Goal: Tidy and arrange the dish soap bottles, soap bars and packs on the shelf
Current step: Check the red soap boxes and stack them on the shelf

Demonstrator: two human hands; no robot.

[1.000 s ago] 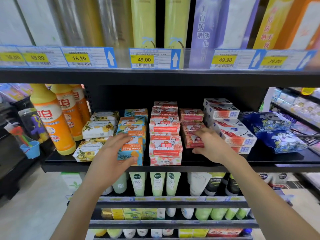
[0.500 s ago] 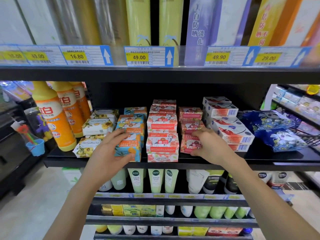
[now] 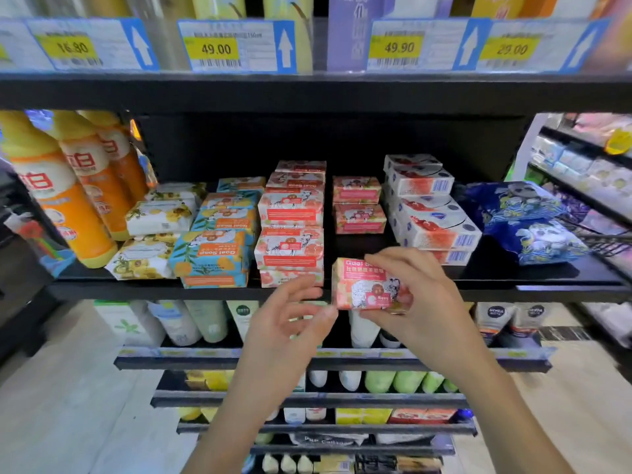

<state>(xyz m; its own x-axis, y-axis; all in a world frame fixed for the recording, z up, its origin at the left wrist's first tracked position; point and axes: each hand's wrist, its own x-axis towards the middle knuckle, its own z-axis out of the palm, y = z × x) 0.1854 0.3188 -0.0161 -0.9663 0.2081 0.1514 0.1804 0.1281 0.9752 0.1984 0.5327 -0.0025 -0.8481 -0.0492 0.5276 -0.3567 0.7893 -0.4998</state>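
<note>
"How far along is the shelf [image 3: 513,289]?"
"Dish soap bottles [image 3: 68,206] and most stacks [image 3: 290,213] look ordered; the pink row [image 3: 357,204] lacks its front."
"And the soap bar [image 3: 366,285]?"
"Before the shelf edge, pinched by the right hand [image 3: 427,302]; left hand [image 3: 287,323] spread loose beside it."

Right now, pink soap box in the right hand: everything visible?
The pink soap box is a paper-wrapped rectangular pack, pink-red with white lettering and an animal drawing. Held roughly level, printed face to camera, before the shelf edge. The right hand pinches its right end; left hand fingertips near its lower-left corner.
</note>
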